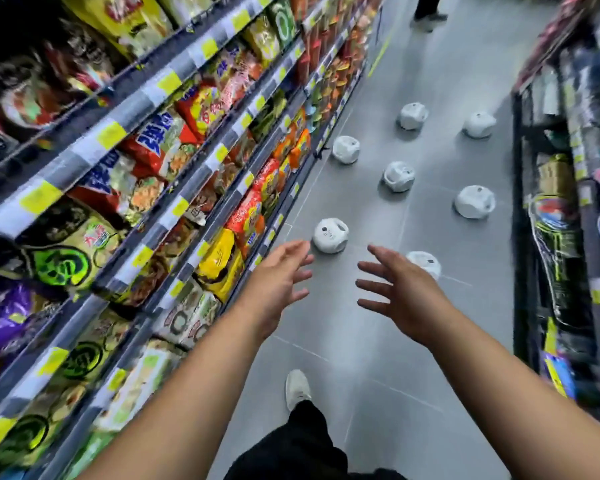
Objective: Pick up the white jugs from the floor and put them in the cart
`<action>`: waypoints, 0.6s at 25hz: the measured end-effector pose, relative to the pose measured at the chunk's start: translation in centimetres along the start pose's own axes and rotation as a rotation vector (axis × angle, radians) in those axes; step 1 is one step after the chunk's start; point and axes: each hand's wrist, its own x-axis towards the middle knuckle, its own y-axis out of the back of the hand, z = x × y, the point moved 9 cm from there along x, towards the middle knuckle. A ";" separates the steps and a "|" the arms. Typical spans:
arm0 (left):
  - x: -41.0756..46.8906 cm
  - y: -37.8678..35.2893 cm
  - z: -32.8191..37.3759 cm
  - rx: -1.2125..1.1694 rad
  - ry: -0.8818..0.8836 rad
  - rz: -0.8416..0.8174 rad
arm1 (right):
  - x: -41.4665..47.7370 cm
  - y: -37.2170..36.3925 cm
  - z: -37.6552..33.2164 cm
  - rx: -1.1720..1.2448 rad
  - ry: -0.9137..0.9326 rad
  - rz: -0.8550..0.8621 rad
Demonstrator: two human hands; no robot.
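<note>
In the head view, the left hand (278, 278) and the right hand (399, 296) were spread wide and held nothing. Seven white jugs (398, 176) stood on the grey floor (361, 348), the nearest jug (329, 235) beside the left shelf (174, 216). The writing on the packets was too blurred to read.

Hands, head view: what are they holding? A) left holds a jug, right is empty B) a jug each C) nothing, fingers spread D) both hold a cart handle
C: the left hand and the right hand reach forward with fingers spread and hold nothing; the white jug just ahead of the left hand stands untouched on the floor.
</note>
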 end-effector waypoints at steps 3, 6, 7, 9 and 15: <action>8.5 0.4 4.5 0.331 -0.136 -0.008 | 6.4 0.9 -4.7 -0.165 0.104 0.068; 15.9 -1.0 7.7 0.591 -0.211 -0.064 | 12.0 2.0 -8.9 -0.424 0.234 0.129; 18.4 -1.8 8.4 0.669 -0.225 -0.089 | 14.1 2.6 -10.0 -0.538 0.267 0.150; 22.7 -3.4 9.5 0.824 -0.276 -0.127 | 18.4 3.6 -11.7 -0.755 0.317 0.150; 39.6 -7.8 10.0 0.920 -0.299 -0.088 | 36.3 7.7 -15.1 -1.069 0.255 0.057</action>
